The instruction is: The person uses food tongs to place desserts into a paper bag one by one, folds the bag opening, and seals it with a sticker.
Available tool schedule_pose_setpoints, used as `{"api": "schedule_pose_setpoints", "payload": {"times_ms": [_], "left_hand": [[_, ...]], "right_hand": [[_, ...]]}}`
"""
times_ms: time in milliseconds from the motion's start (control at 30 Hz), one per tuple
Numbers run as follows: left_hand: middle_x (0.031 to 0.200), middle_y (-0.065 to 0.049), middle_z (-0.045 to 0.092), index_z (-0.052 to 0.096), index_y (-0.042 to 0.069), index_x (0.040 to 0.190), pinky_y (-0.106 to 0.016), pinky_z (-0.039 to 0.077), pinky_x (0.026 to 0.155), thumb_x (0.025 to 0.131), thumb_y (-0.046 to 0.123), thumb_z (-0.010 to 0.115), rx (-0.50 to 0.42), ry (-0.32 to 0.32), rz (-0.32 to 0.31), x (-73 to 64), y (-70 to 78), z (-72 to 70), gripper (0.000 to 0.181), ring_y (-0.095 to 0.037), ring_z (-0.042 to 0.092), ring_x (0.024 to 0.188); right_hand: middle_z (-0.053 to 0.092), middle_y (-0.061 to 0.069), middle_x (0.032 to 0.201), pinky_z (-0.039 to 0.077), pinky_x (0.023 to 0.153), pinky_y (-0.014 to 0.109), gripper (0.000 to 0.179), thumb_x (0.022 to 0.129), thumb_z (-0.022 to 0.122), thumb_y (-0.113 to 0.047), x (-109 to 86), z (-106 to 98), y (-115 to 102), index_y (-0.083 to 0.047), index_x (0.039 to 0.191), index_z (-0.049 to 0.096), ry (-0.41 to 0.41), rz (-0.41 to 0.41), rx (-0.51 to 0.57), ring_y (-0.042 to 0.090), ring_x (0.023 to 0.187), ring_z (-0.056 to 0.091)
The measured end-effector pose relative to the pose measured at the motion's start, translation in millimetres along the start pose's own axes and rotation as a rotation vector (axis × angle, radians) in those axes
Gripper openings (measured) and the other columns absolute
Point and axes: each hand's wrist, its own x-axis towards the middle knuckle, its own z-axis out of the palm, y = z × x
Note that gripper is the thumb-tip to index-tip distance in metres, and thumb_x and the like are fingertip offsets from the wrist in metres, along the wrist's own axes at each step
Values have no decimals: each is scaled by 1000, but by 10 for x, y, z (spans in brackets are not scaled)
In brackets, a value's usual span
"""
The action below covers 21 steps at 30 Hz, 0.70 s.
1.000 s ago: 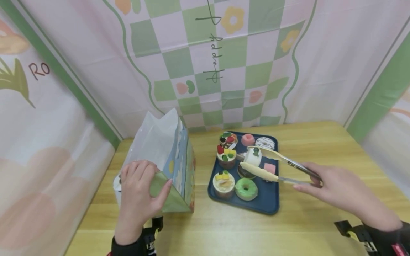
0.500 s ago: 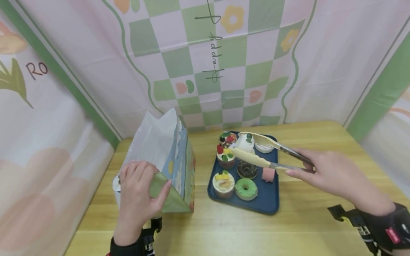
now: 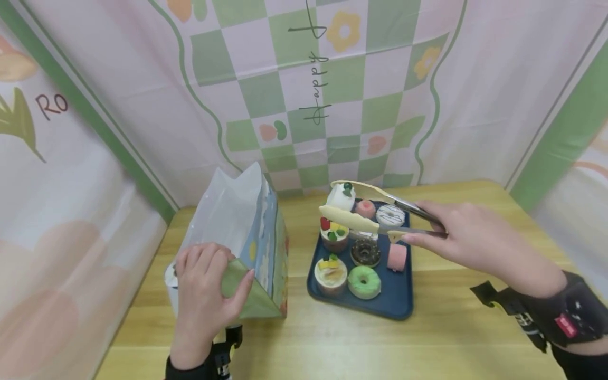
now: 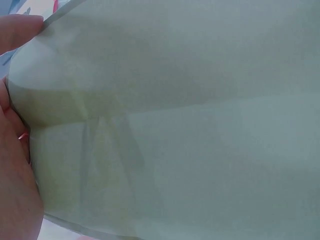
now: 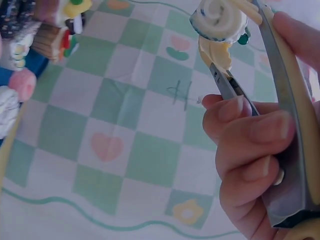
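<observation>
In the head view my right hand (image 3: 480, 245) grips a pair of metal tongs (image 3: 412, 208) with cream-coloured tips. Between the tips sits a white cake roll (image 3: 341, 197) with a green garnish, held over the back left corner of the blue tray (image 3: 396, 302). The right wrist view shows the roll's swirled end (image 5: 218, 20), with my fingers curled round the tongs. At left, my left hand (image 3: 204, 301) holds the near rim of a standing paper bag (image 3: 230, 221), fingers over the edge and thumb outside. In the left wrist view the bag's pale green panel (image 4: 190, 155) fills most of the picture.
On the tray are a green donut (image 3: 356, 289), a chocolate donut (image 3: 357, 253), a white striped donut (image 3: 390, 211), a pink roll (image 3: 397, 257), a small pink ring cake (image 3: 365, 210) and fruit-topped cupcakes (image 3: 331, 279). A patterned curtain (image 3: 342, 121) hangs behind the wooden table (image 3: 456, 338).
My right hand has carried the cake roll in the tongs leftward and back, from the tray's middle to its back left corner. The left hand stays on the bag.
</observation>
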Motion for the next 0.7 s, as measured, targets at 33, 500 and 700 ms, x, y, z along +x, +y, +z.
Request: {"api": "schedule_pose_setpoints", "payload": {"times_ms": [33,500,700], "left_hand": [[75,-7,54,53,4,77,-44,29,83,94,48,49,0,4,2,-3,0,2,48,-27,46,77],[77,-8,56,54,4,76,-45,28,83,93,47,51,-12,17,5,-5,-11,18,47,-28,47,79],[77,-8,56,54,4,76,-44,28,83,93,46,51,-16,18,2,-11,0,15,46,-28,46,78]], "right_hand": [[39,-11,59,26,49,22,36,85,68,-53,24,-14,-15,-19,95,58,20,-19,-6,4,48,32],[40,-8,55,28,49,25,66,88,62,-56,306,-228,-237,-6,132,59,-2,-44,-35,8,47,33],[41,-7,55,27,49,25,67,89,61,-56,368,-242,-246,-6,132,58,-27,-40,-21,8,47,34]]}}
